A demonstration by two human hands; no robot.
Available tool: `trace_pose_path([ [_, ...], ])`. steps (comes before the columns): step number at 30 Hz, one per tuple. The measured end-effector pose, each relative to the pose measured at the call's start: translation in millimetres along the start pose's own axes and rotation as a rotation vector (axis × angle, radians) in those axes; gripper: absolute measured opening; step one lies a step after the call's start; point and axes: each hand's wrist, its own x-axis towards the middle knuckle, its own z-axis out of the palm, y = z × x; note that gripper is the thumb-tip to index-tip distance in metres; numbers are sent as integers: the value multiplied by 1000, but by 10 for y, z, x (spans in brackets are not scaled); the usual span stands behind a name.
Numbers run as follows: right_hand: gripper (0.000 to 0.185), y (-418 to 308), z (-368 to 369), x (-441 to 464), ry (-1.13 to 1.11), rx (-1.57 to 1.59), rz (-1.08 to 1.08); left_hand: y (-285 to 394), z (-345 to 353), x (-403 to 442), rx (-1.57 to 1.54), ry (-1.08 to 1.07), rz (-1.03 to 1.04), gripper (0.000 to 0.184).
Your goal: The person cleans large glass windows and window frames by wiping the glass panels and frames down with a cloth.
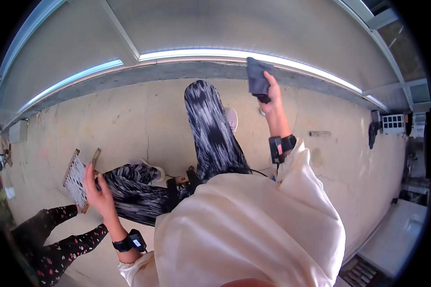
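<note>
My right hand (271,95) is raised at the upper right of centre, its fingers closed round a folded dark grey cloth (257,76). A darker bit of the cloth hangs below the fingers. At the lower left my left hand (98,191) is held up with its fingers stretched out and nothing in it. Just behind that hand stands a small stool (75,179) with a woven white seat and a wooden frame. Both wrists carry black straps with small devices. My legs, in black and grey patterned trousers (208,124), are spread apart.
Along the top runs a panelled wall with bright strips above a grey ledge (177,71). Another person's legs (57,244) in flowered trousers are at the lower left. A white basket (393,124) stands at the far right, a white sink (397,234) below it.
</note>
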Motion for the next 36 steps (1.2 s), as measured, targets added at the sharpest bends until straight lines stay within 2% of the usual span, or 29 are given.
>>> trace_pose_path([
  [2,30,-105,-635,551,306,-107,-84,-229,-115,-128,122,66,-126,32],
  [5,32,-148,-1383,1338,386,-198,-77,-466,-16,-326,146,33,-205,33],
  [6,34,-144,-1678,1721,464,-211,-142,-433,95,-307,158,24,-216,33],
  [8,37,-117,-1691,1945,557,-243,-192,-301,347,-282,94,-16,-230,37],
  [10,48,-245,-1603,2151,645,-410,-428,-217,452,-190,119,-34,-232,40],
  [13,70,-282,-1511,2565,867,-586,-464,-173,502,-159,158,-41,-225,40],
  [14,68,-240,-1447,2684,847,-600,-453,-167,504,-159,163,-48,-236,40],
  [16,62,-24,-1165,2794,978,-843,-458,-155,525,-144,144,-39,-223,39],
  [17,69,26,-800,2657,993,-845,-299,-124,541,-137,136,-29,-237,39],
  [18,65,271,-873,2898,1063,-659,-456,-112,551,-141,136,-33,-244,39],
  [20,62,567,-584,2890,1077,-729,-485,-91,536,-136,130,-20,-226,38],
  [22,61,734,-52,2709,1095,-845,-322,-66,528,-118,134,-19,-233,38],
  [24,60,1081,132,2837,1054,-900,-320,-74,528,-128,135,-16,-238,37],
  [26,55,1335,646,2645,923,-936,-229,-134,530,-157,127,-22,-269,41],
  [28,53,1773,838,2860,900,-868,-235,-180,536,-178,116,-20,-267,41],
  [32,58,2312,1640,2802,895,-805,-118,-194,527,-193,110,-18,-279,42],
  [36,61,2755,2313,2565,721,-839,-49,-169,524,-170,104,-24,-296,41],
])
